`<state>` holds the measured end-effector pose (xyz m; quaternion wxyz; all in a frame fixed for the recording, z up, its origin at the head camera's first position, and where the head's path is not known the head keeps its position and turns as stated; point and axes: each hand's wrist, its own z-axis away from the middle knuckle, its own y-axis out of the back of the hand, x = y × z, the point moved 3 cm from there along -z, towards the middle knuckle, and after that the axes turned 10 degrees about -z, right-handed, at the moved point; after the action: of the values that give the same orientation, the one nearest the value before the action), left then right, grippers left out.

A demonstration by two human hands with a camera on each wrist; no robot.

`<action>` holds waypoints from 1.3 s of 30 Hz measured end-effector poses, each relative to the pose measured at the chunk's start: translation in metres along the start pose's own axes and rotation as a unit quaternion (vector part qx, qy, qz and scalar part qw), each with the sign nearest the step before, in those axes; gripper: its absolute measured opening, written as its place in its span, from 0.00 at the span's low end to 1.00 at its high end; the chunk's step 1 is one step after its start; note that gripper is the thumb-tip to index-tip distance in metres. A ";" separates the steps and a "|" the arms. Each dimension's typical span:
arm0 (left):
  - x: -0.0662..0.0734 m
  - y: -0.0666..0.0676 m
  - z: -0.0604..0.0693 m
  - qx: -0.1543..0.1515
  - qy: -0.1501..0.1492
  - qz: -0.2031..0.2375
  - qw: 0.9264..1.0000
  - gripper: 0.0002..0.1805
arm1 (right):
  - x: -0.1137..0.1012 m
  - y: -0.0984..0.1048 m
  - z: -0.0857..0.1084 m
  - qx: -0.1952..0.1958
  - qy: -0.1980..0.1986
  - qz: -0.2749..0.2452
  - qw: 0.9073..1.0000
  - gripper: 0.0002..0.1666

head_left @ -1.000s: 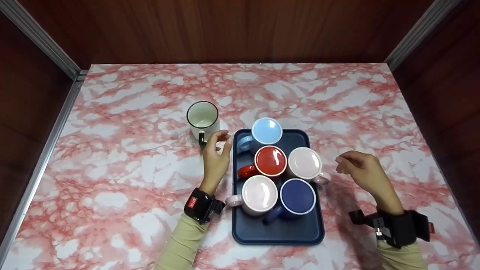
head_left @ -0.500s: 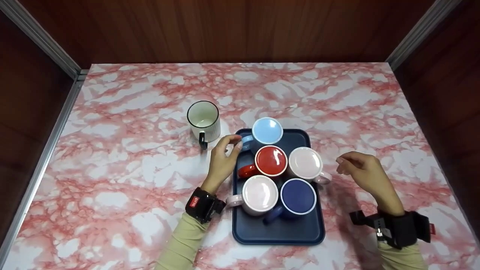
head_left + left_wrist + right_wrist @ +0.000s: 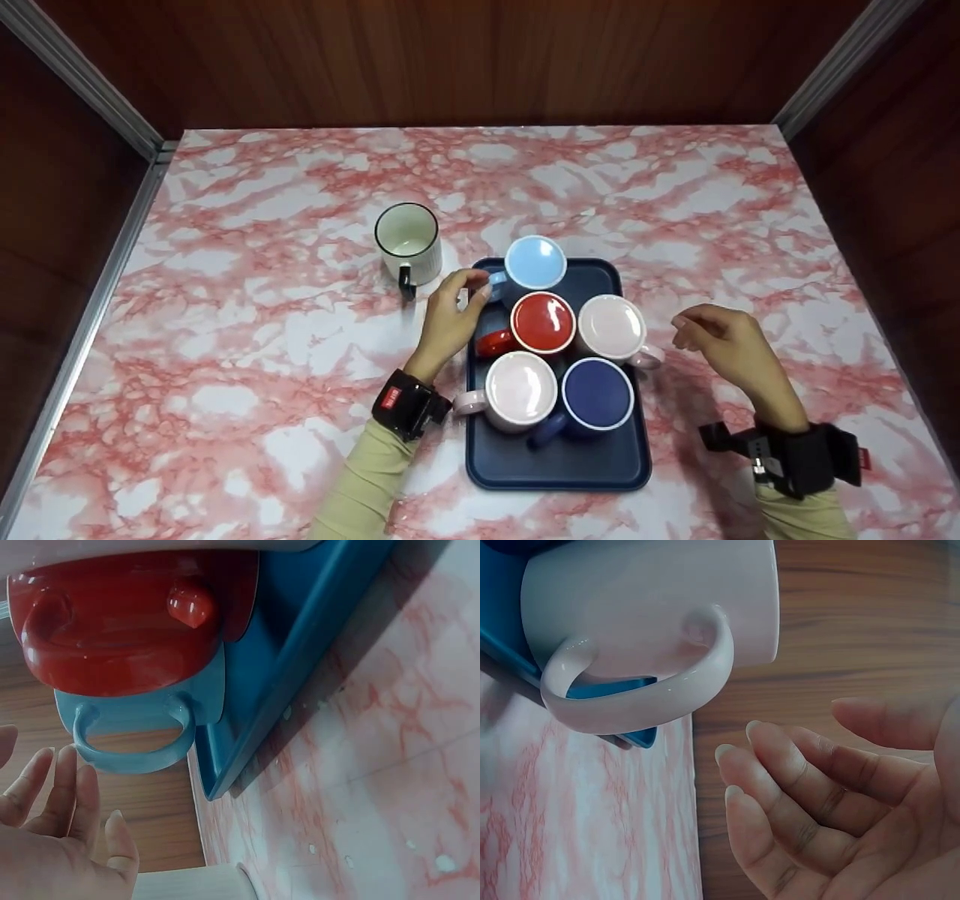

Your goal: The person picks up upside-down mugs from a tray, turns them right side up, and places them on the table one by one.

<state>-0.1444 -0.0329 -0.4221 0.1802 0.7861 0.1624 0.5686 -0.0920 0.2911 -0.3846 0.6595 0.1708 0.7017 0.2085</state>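
My left hand (image 3: pixel 452 313) is at the handle of a light blue mug (image 3: pixel 535 262) at the far end of a dark blue tray (image 3: pixel 555 471). In the left wrist view its relaxed fingertips lie at the edge of that handle (image 3: pixel 139 762), not wrapped round it; whether they touch is unclear. Just nearer stands a red mug (image 3: pixel 543 322). My right hand (image 3: pixel 724 346) hovers right of the tray, fingers loosely bent and holding nothing. Closest to it is a pale pink mug (image 3: pixel 611 327), its handle (image 3: pixel 641 701) pointing towards that hand. The tray's mugs appear upside down.
Another pale pink mug (image 3: pixel 520 390) and a navy mug (image 3: pixel 597 394) share the tray's near half. Left of the tray, an upright whitish mug (image 3: pixel 409 240) with a black rim and handle stands on the marbled table (image 3: pixel 247 337). Dark wood panels (image 3: pixel 480 60) enclose the table.
My left hand has moved right, from beside the black-handled mug to the light blue mug's handle. The right hand and all the mugs stay where they were.
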 end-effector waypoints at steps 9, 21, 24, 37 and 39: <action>-0.001 -0.003 -0.007 -0.004 0.005 -0.016 1.000 0.10 | 0.000 -0.001 0.001 -0.002 -0.002 0.004 1.000 0.09; -0.007 -0.013 -0.012 -0.048 0.038 -0.046 0.997 0.13 | 0.003 -0.001 0.002 -0.009 -0.006 -0.001 1.000 0.08; -0.008 -0.014 -0.013 -0.056 0.045 -0.048 0.996 0.13 | 0.005 -0.002 0.002 -0.011 -0.004 -0.002 1.000 0.08; -0.008 -0.016 -0.012 -0.065 0.053 -0.069 0.994 0.08 | 0.003 -0.007 0.004 -0.027 0.020 -0.008 0.999 0.07; -0.007 -0.017 -0.012 -0.066 0.054 -0.071 0.994 0.08 | 0.004 -0.007 0.004 -0.030 0.019 -0.011 0.999 0.08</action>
<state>-0.1587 -0.0201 -0.4327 0.2629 0.7273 0.1896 0.6050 -0.0880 0.2873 -0.3915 0.6534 0.1391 0.7091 0.2255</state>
